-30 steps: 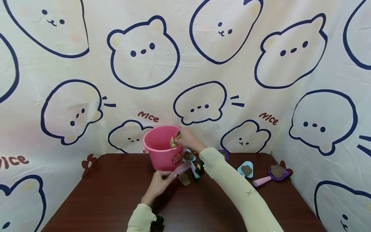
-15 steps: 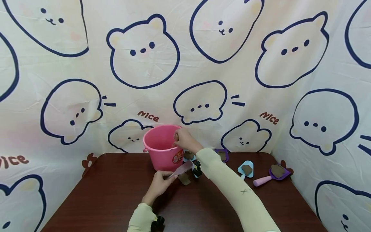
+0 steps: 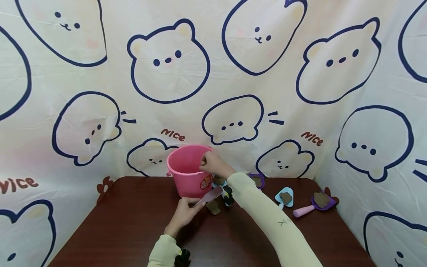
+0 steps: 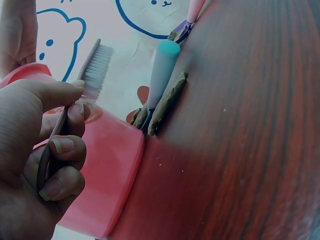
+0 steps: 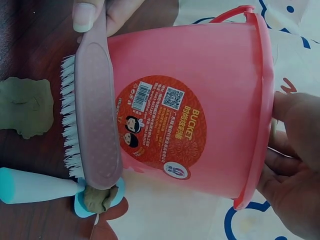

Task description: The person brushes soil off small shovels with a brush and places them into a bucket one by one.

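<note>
A pink bucket with a red label stands at the back middle of the table. My left hand pinches a mauve brush by its handle, thumb on top. The brush's white bristles show in both wrist views, and its head overlaps the bucket's lower side in the right wrist view. My right hand is at the bucket's right rim with its fingers bent over the opening. In the right wrist view its fingertips pass behind the rim, hidden; I cannot tell whether they hold anything.
A flat brown clay-like piece lies before the bucket, beside a blue shovel with a white handle. Further right are a purple shovel, a light blue shovel and a pink-handled purple shovel, each bearing brown clay-like stuff.
A yellow-green piece showed in my right fingers a second ago at the bucket's rim; it is out of sight now. The left hand and brush have hardly moved. The head view has shifted slightly.
</note>
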Available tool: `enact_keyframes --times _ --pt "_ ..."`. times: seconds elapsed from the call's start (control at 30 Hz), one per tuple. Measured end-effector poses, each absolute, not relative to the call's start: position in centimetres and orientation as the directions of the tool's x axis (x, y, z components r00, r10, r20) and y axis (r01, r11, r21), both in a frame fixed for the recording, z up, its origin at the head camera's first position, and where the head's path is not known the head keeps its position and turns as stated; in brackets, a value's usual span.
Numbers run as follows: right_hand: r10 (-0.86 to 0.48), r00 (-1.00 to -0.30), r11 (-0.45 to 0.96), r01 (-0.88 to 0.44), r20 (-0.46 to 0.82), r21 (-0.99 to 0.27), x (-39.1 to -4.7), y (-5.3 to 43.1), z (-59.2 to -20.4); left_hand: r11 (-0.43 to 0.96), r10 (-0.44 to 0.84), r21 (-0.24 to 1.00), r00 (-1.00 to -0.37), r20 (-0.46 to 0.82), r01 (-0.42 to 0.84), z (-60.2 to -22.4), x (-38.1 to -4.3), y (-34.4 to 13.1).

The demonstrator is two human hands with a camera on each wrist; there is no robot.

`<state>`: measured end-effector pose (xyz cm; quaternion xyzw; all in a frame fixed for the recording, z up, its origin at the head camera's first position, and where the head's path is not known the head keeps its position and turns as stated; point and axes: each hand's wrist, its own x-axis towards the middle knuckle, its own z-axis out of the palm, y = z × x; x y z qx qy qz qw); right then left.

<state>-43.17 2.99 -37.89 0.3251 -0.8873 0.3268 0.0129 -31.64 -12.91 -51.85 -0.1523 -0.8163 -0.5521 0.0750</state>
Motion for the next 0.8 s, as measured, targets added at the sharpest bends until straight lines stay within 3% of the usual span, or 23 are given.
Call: enact_keyframes --times 0.57,0.8 --pt "-0.63 -0.752 0.489 -0.579 0.195 -0.652 -42.9 3.9 -37.6 0.363 0.168 0.867 -0.94 0.298 0.34 -52.1 -32.0 -13.0" --pt "-0.532 -0.77 0.436 -0.606 0.353 -0.665 -43.2 5.5 -37.5 0.366 0.16 0.865 -0.939 0.304 0.343 -52.3 -32.0 -12.9"
